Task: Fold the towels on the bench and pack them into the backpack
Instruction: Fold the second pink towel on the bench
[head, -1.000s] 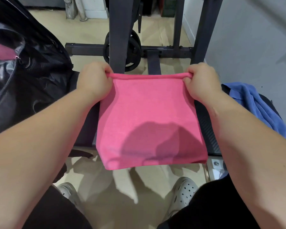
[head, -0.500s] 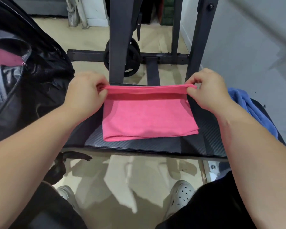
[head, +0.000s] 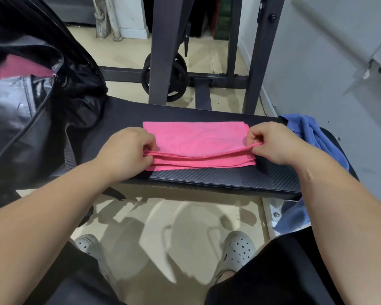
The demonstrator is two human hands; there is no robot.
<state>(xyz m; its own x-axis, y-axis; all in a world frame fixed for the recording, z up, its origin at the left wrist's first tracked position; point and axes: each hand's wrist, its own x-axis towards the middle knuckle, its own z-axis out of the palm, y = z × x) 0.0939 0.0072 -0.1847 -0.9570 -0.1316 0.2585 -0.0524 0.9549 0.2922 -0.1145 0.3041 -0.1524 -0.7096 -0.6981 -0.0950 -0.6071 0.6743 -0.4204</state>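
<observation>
On the bench [head: 218, 177], both curled hands, left hand [head: 128, 150] and right hand [head: 271, 142], pinch the pink towel [head: 196, 139].

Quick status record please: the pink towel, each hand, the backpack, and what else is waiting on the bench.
pink towel: folded, flat on the bench, near edge lifted
left hand: pinches the near-left corner
right hand: pinches the near-right corner
backpack: open, left of the pink towel, pink cloth showing inside
blue towel: unfolded heap at the bench's right end, partly hanging over the edge
</observation>
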